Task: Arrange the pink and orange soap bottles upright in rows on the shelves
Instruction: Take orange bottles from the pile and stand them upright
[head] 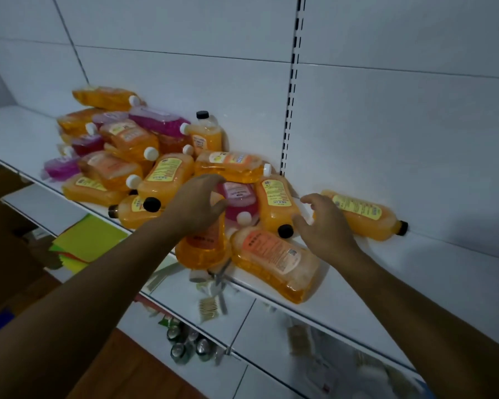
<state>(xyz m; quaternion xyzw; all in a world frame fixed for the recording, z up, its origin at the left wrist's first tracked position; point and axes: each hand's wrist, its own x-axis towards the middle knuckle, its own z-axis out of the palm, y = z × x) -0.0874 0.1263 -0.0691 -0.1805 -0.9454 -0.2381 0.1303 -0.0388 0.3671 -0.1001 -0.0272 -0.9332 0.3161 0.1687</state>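
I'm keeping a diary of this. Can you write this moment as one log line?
stage: start | bottles: heaped, one upright | left hand: reaching into heap | right hand: open above shelf

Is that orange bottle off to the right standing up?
No, the orange bottle lies on its side on the shelf, black cap pointing right.

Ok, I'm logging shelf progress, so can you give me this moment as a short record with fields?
place: white shelf with a white back panel
bottles: orange and pink soap bottles in a jumbled pile, nearly all lying down
upright: one orange bottle with a black cap at the back
apart: one orange bottle lying alone to the right
left hand: fingers curved over a pink bottle; grip unclear
right hand: open, hovering, holding nothing
rows: none formed yet
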